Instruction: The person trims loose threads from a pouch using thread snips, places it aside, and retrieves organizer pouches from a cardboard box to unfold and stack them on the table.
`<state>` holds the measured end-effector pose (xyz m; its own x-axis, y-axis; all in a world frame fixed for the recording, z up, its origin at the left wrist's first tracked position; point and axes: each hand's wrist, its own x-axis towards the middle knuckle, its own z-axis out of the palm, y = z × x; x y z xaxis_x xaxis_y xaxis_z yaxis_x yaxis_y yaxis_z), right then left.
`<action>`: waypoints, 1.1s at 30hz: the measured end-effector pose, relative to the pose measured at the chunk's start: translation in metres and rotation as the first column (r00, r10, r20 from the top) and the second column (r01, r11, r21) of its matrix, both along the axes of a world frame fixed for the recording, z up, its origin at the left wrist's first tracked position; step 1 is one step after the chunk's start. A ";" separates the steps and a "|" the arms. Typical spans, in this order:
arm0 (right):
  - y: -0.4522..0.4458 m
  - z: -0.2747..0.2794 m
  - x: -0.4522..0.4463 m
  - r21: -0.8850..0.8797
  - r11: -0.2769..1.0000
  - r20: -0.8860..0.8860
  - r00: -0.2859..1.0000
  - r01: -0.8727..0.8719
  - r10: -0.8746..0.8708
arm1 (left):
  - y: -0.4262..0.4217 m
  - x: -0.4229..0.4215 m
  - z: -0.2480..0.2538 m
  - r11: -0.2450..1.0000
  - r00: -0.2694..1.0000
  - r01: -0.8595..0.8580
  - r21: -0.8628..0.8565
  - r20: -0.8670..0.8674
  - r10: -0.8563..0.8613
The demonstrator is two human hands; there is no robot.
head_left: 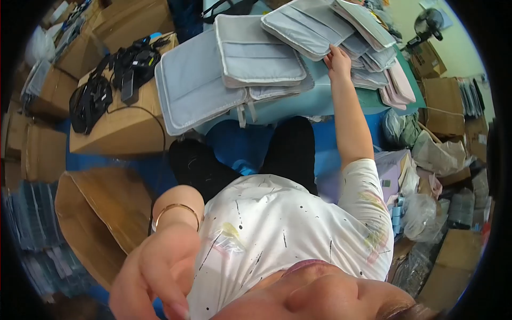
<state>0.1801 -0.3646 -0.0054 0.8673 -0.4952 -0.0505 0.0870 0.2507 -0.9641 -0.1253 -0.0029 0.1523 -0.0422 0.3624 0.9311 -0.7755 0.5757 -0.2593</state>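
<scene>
On the table, my right hand [339, 63] pinches the near corner of a grey padded zip case [306, 29], which has light piping and lies over others. To its left, another grey padded case [260, 50] rests on a wide opened case [197, 80] whose edge overhangs the table. More grey cases [368, 24] are stacked right of my right hand. My left hand [157, 269], with a bracelet at the wrist, is raised close to the camera. Its fingers are loosely bent and apart, with nothing visible in them; some fingertips are cut off by the frame.
Left of the table, a cardboard box [122, 125] carries black straps and a small device [129, 88] with a cable. An open carton [101, 208] stands near my left side. Pink cases [397, 88] lie at the table's right end. Bags and plastic [421, 218] crowd the right side.
</scene>
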 end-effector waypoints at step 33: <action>0.024 0.017 -0.066 -0.831 0.097 0.550 0.835 0.548 -0.011 | -0.040 0.200 -0.157 0.031 0.289 -0.609 0.792 0.186 0.939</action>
<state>0.1137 -0.3407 0.0115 0.4551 -0.1078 0.8839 0.2528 -0.9362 -0.2443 0.0744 -0.0427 -0.0051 0.4545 -0.3471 0.8203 -0.7663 -0.6219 0.1614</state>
